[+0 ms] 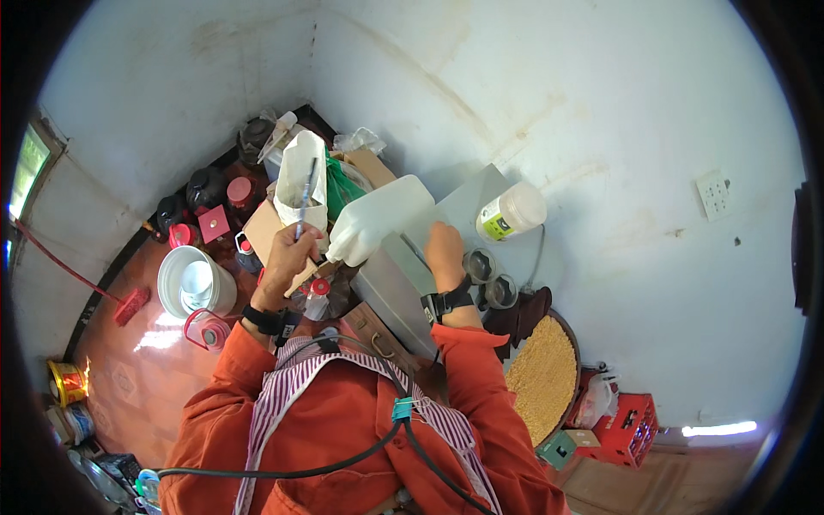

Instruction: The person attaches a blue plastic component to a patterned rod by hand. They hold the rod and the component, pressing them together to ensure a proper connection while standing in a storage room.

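Note:
My left hand (293,256) is closed around a slim blue-grey stick-like thing (305,199) that points up and away. Below that hand a pale wooden piece (300,278) sticks out; whether it belongs to the same thing I cannot tell. Between my hands a translucent white plastic jug (386,215) lies tilted, its narrow neck toward my left hand. My right hand (445,251), fingers curled, is over the light grey box-like unit (390,283). A thin dark strip (415,249) runs up to its fingers, which hide whatever they hold.
A white plastic container (512,211) and glass jars (500,292) stand to the right. A round tray of yellow grain (541,378) and a red crate (631,429) lie nearer. At left are a white bucket (172,279), a white sack (296,167) and a broom (131,305).

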Tool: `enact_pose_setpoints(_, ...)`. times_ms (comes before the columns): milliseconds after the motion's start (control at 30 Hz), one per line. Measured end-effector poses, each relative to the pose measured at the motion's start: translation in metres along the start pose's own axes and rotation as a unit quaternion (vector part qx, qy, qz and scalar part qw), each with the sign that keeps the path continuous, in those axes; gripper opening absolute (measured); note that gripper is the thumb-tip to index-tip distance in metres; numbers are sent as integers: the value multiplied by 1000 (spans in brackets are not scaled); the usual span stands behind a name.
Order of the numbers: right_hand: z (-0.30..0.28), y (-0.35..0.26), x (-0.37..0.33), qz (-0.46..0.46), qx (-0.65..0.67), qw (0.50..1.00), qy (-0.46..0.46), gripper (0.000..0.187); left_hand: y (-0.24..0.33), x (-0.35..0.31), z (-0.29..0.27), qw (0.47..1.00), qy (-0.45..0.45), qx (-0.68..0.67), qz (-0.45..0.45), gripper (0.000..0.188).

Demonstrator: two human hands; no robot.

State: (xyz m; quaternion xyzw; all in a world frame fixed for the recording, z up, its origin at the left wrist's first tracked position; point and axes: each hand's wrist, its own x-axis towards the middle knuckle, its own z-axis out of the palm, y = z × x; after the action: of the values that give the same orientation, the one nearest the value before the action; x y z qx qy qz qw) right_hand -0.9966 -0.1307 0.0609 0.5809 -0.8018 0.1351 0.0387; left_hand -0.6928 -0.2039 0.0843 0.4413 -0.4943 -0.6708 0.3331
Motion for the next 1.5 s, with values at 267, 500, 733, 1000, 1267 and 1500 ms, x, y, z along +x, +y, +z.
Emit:
enact_pose_setpoints(267,-166,-88,-23,124,622,770,-68,13,75,-36,58,973,-211,-86,21,16)
enact_pose_setpoints(500,-241,-121,-75,89,633,769,11,19,110,-80,104,902,-292,-264,180,24)
enact_pose_setpoints(733,-242,-113,-103,-23,574,814,85,31,118,-108,111,899,-295,-269,182,12)
enact_pose_setpoints(1000,-259,-106,-131,-79,375,912,148,28,106,-123,121,902,-317,-277,99,19)
enact_pose_setpoints(1267,-206,-56,-171,-187,-136,958,168,25,96,-124,138,898,-362,-229,102,18)
enact_pose_setpoints(1500,-265,-80,-145,-239,134,925,264,25,83,-125,147,863,-401,-286,111,17)
